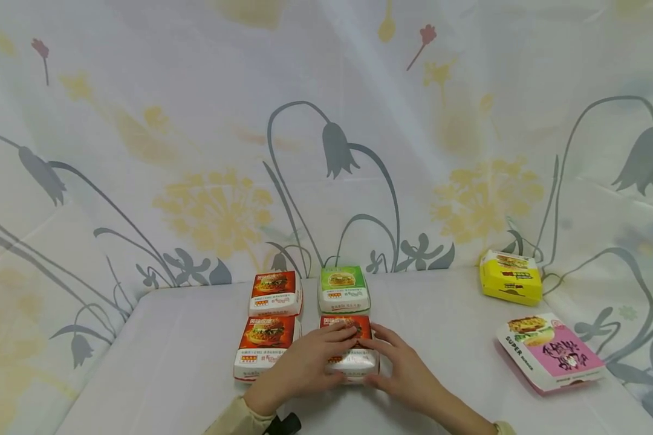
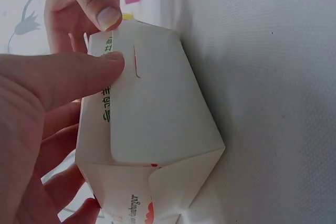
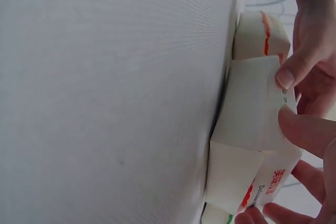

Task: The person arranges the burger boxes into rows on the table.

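Both hands hold a red-and-white burger box (image 1: pixel 351 364) at the front of the table, one from each side. My left hand (image 1: pixel 306 359) lies over its left part, fingers across the red top. My right hand (image 1: pixel 410 373) grips the right part, fingertips on the lid. In the left wrist view, both thumbs press the front upper edge of the white box (image 2: pixel 163 103), beside a small slit in its front flap. The right wrist view shows the box (image 3: pixel 247 106) low on the tabletop, its lid closed, with the right fingers reaching round its side.
Left of it, two red burger boxes stand one behind the other, the near one (image 1: pixel 265 340) and the far one (image 1: pixel 274 293). A green box (image 1: pixel 344 290) sits directly behind the held one. At the right are a yellow box (image 1: pixel 510 278) and a pink box (image 1: pixel 552 353).
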`<control>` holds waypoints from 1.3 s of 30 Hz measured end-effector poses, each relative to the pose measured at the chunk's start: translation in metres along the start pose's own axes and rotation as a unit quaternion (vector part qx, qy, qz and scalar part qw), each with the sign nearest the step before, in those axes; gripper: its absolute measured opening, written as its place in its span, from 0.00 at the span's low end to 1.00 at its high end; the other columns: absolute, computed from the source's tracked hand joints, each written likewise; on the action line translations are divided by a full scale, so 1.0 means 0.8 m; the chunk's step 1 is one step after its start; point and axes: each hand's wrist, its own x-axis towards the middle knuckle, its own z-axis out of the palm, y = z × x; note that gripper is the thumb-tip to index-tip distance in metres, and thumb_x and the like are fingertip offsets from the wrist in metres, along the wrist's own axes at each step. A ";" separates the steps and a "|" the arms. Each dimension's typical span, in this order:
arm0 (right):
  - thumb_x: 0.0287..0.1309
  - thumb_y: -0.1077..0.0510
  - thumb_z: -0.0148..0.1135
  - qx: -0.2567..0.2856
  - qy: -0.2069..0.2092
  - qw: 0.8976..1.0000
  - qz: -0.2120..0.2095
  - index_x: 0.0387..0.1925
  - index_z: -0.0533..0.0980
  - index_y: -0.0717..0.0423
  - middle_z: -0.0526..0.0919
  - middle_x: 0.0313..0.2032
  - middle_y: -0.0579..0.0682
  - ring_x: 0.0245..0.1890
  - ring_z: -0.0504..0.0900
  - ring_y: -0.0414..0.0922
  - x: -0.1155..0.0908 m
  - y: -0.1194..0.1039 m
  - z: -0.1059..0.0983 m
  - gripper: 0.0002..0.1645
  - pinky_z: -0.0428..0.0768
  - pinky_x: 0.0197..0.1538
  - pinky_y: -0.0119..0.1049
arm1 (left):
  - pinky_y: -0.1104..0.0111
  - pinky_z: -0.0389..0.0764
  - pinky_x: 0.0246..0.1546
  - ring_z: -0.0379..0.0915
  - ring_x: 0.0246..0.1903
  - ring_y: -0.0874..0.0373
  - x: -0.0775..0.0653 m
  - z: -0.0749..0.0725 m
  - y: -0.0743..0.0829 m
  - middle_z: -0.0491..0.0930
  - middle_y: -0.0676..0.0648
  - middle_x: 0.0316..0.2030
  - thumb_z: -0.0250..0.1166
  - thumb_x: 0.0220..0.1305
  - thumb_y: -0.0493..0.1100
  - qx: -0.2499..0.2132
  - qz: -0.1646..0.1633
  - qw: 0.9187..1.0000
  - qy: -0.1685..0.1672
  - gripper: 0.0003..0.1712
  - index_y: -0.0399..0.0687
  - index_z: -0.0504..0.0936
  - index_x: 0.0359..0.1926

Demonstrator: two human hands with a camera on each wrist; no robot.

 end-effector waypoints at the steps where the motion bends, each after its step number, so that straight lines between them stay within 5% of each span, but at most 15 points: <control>1: 0.44 0.56 0.80 0.003 0.000 1.000 -0.002 0.58 0.79 0.51 0.70 0.67 0.56 0.64 0.72 0.56 0.001 0.000 0.000 0.36 0.75 0.58 0.57 | 0.61 0.66 0.67 0.60 0.70 0.55 0.000 0.000 0.000 0.68 0.52 0.70 0.74 0.57 0.50 0.000 0.002 1.000 0.002 0.39 0.46 0.73 0.68; 15: 0.51 0.51 0.77 0.039 -0.016 0.997 0.066 0.57 0.80 0.48 0.74 0.65 0.53 0.65 0.72 0.56 0.012 0.009 -0.041 0.30 0.75 0.59 0.56 | 0.62 0.67 0.66 0.59 0.70 0.57 0.001 -0.003 0.002 0.67 0.53 0.70 0.73 0.59 0.51 -0.007 -0.016 1.000 0.002 0.37 0.49 0.74 0.68; 22: 0.52 0.57 0.76 0.024 0.005 0.996 0.087 0.59 0.79 0.53 0.72 0.66 0.58 0.65 0.71 0.59 0.022 0.020 -0.086 0.30 0.78 0.57 0.53 | 0.62 0.66 0.66 0.57 0.71 0.57 -0.001 -0.002 0.002 0.66 0.54 0.70 0.72 0.60 0.52 -0.006 -0.025 1.000 -0.007 0.37 0.49 0.73 0.69; 32: 0.60 0.52 0.71 -0.024 0.027 0.994 0.101 0.64 0.73 0.61 0.66 0.69 0.64 0.65 0.68 0.63 0.030 0.047 -0.164 0.34 0.75 0.58 0.56 | 0.63 0.66 0.66 0.57 0.71 0.56 -0.001 0.006 -0.001 0.67 0.51 0.70 0.72 0.60 0.52 0.001 -0.002 1.000 0.002 0.37 0.47 0.74 0.68; 39: 0.62 0.48 0.68 -0.035 0.053 0.990 0.128 0.66 0.70 0.63 0.64 0.69 0.66 0.66 0.65 0.66 0.028 0.076 -0.212 0.37 0.71 0.59 0.59 | 0.63 0.66 0.66 0.58 0.71 0.57 -0.002 0.007 0.000 0.66 0.53 0.70 0.73 0.59 0.51 -0.003 -0.015 1.000 -0.001 0.37 0.49 0.74 0.68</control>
